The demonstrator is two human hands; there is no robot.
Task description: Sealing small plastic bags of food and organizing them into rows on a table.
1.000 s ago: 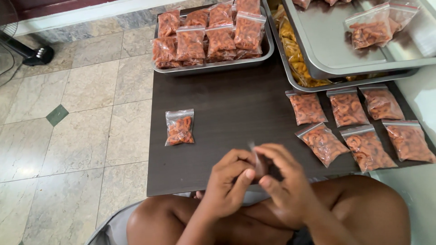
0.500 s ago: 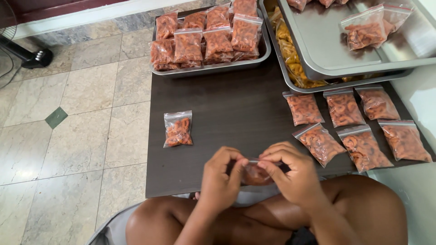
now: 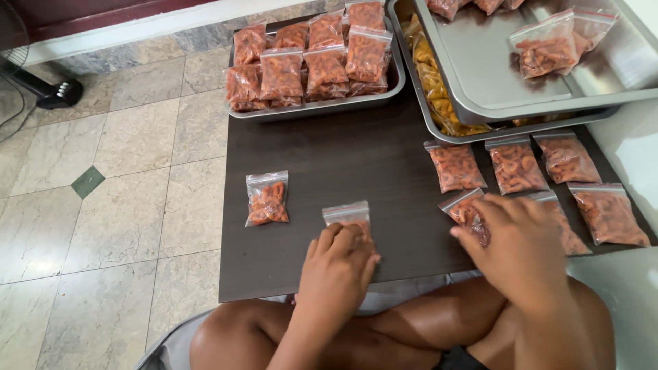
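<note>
Small bag (image 3: pixel 347 214) of orange snacks, with a clear zip top, is shown lying flat on the dark board (image 3: pixel 343 157), near its front edge. It is pressed down by the left hand (image 3: pixel 337 264), whose fingers are laid flat and together over the bag's lower half (nothing is gripped, only covered). A second bag (image 3: pixel 463 207) is touched by the fingertips of the right hand (image 3: pixel 515 243), which is spread loosely open with the palm down; whether any corner is pinched cannot be told.

A lone bag (image 3: pixel 267 199) is seen to the left, well apart from both hands. Sealed bags (image 3: pixel 515 164) are set out in rows to the right, and a metal tray (image 3: pixel 315 108) of stacked bags stands at the far edge, beside a larger tray (image 3: pixel 480 62) that rests over a deeper pan.

Risk is judged to lie in pressure: a poorly closed zip could be burst by the flat palm, and the contents crushed. A bag so near the front edge could also be swept off into the lap.

Open room is left on the board's middle and left; the right side is crowded.
</note>
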